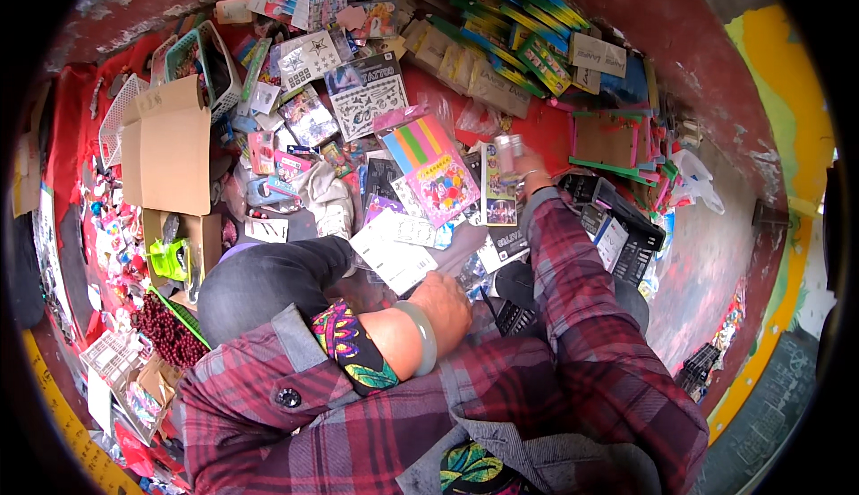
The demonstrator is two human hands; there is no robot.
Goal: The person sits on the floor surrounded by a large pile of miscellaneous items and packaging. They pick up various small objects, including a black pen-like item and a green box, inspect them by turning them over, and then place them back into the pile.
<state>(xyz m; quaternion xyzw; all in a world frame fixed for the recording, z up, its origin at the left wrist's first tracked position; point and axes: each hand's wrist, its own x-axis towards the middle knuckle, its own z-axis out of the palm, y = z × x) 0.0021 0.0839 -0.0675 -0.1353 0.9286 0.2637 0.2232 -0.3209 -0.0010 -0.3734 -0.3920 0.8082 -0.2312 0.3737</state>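
Observation:
My left hand (440, 305), with a pale bangle on its wrist, is low in front of me, fingers curled down. Whatever it may hold is hidden beneath it. Just beyond it lies a white card (392, 252). Farther out on the right, my right hand (530, 166) is slightly blurred, its fingers closed at a small clear packet (509, 153). That packet is above a tall sticker sheet (497, 195). Left of the sheet lies a bagged craft set (431, 169) with coloured strips and a pink lower part.
Black-and-white tattoo sheets (369, 97) lie farther off. Yellow-green boxes (541, 57) are piled at the back right. On the left stand an open cardboard box (170, 151) and plastic baskets (210, 70). A black crate (617, 227) sits right of my right arm, below pink-and-green frames (613, 142).

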